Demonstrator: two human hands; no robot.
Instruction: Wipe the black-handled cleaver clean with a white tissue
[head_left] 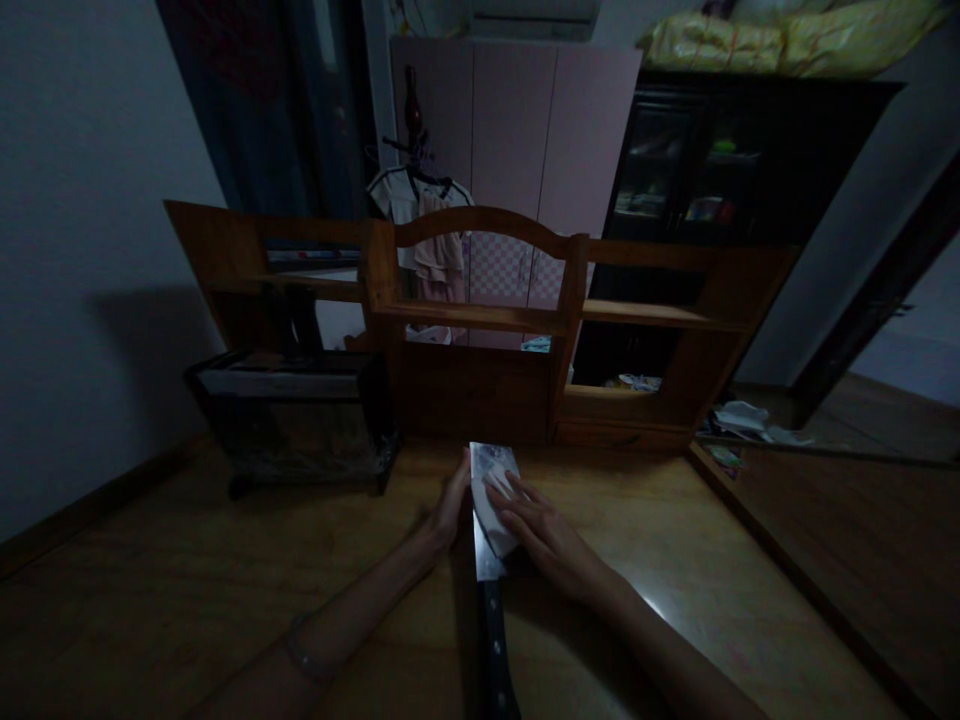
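A kitchen cleaver with a wide shiny blade points away from me, its black riveted handle nearest to my body. My left hand grips the left edge of the blade near its far end; some of its fingers are hidden behind the metal. On the upper face of the blade lies a folded white cloth, perhaps paper. My right hand presses this cloth against the blade with its fingers closed over it. Neither hand is on the handle.
The wooden tabletop lies below my hands. At the back left stands a black rectangular holder with dark upright pieces on top. A wooden shelf unit rises along the far edge. Behind it are pink cupboards and hanging clothes.
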